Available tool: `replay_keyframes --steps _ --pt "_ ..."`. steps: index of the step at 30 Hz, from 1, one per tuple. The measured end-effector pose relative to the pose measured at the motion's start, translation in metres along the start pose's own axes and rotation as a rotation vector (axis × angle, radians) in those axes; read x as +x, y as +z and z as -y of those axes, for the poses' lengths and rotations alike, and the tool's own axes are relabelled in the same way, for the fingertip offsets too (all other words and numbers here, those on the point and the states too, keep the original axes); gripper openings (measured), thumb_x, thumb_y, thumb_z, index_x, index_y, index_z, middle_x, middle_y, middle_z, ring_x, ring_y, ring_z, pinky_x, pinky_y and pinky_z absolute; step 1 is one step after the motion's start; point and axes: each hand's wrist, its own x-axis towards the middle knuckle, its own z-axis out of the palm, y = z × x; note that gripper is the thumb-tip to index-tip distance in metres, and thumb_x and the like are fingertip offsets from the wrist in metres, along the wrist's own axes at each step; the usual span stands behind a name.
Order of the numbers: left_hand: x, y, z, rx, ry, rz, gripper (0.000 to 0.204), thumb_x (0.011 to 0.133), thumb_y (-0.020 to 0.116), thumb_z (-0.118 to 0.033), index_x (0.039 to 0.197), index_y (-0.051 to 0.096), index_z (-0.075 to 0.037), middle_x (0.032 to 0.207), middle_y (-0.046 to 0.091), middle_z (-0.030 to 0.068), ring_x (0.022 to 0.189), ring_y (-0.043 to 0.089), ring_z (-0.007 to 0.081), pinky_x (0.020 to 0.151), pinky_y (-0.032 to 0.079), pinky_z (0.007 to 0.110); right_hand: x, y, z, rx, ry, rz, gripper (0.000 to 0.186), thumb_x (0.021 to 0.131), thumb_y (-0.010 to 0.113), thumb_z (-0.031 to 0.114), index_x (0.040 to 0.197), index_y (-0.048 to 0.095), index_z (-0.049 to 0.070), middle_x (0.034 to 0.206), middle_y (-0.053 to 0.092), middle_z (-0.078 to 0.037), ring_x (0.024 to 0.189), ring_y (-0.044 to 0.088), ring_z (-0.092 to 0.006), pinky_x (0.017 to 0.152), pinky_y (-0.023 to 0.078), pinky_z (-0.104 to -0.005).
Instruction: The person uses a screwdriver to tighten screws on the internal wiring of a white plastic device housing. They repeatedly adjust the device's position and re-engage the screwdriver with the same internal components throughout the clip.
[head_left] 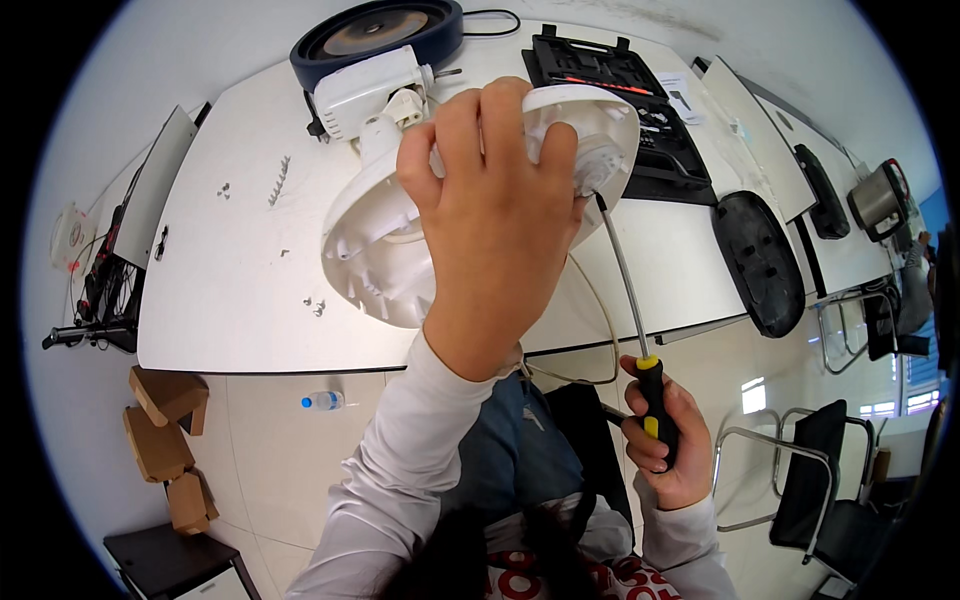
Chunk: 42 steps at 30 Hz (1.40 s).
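Note:
My left hand point(505, 220) reaches over a hollow white plastic base point(375, 255), fingers bent round its middle, and keeps it tilted over the table's front half. Ribs and posts show inside the shell; its middle is hidden by my hand. My right hand point(670, 435) is wrapped round the black and yellow handle of a screwdriver point(625, 270). The long shaft slants up and left, its tip at a round grey part point(597, 162) inside the shell's right end. Whether the tip sits in a screw I cannot tell. A white motor housing point(370, 92) lies behind the base.
Small screws point(316, 306) lie in groups on the white table point(230, 300), with a row of longer ones point(279, 182). A dark blue round part point(375, 35) and an open black tool case point(650, 120) stand at the back. A black oval plate point(760, 262) overhangs the right edge.

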Motion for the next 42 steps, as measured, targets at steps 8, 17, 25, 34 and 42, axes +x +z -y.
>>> replay_keyframes --steps 8,17,25,34,42 --pt "0.000 -0.002 0.002 -0.022 -0.003 -0.010 0.047 0.049 0.082 -0.026 0.090 0.061 -0.017 0.119 0.047 0.0060 0.111 0.038 0.0266 0.090 0.023 0.046 0.003 0.006 -0.005 -0.827 -0.348 -0.225 0.038 0.092 0.049 0.016 0.126 0.047 -0.002 0.085 0.059 -0.009 0.053 0.049 -0.0100 0.044 0.035 -0.0186" --pt "-0.001 0.002 0.002 0.004 0.013 -0.029 0.047 0.048 0.083 -0.027 0.089 0.062 -0.018 0.118 0.047 0.0044 0.111 0.038 0.0262 0.091 0.023 0.046 0.002 0.013 0.001 -1.506 -0.654 -0.381 0.042 0.086 0.047 0.005 0.128 0.048 0.000 0.086 0.061 -0.011 0.065 0.054 -0.0156 0.062 0.044 -0.0256" --pt "0.000 -0.001 0.002 0.003 0.008 -0.001 0.048 0.048 0.083 -0.027 0.090 0.063 -0.019 0.119 0.047 0.0024 0.112 0.039 0.0254 0.092 0.023 0.046 -0.013 0.011 0.007 -0.641 -0.253 -0.047 0.057 0.085 0.048 0.015 0.136 0.033 -0.005 0.111 0.055 -0.023 0.068 0.051 -0.0140 0.058 0.044 -0.0233" --pt "0.001 0.001 0.002 0.040 -0.004 -0.019 0.047 0.046 0.085 -0.029 0.088 0.065 -0.020 0.118 0.048 0.0025 0.111 0.039 0.0262 0.093 0.022 0.047 -0.008 0.000 0.003 -0.455 -0.372 -0.152 0.061 0.082 0.060 0.015 0.134 0.035 -0.003 0.116 0.055 -0.026 0.055 0.061 -0.0178 0.044 0.043 -0.0189" --pt "-0.001 0.000 0.006 0.104 0.022 -0.053 0.048 0.044 0.085 -0.037 0.086 0.067 -0.020 0.117 0.050 0.0022 0.109 0.040 0.0277 0.094 0.021 0.045 -0.016 -0.013 -0.007 -1.070 -0.761 -0.383 0.046 0.068 0.064 -0.005 0.113 0.053 -0.001 0.105 0.061 -0.016 0.079 0.062 -0.0221 0.072 0.050 -0.0277"
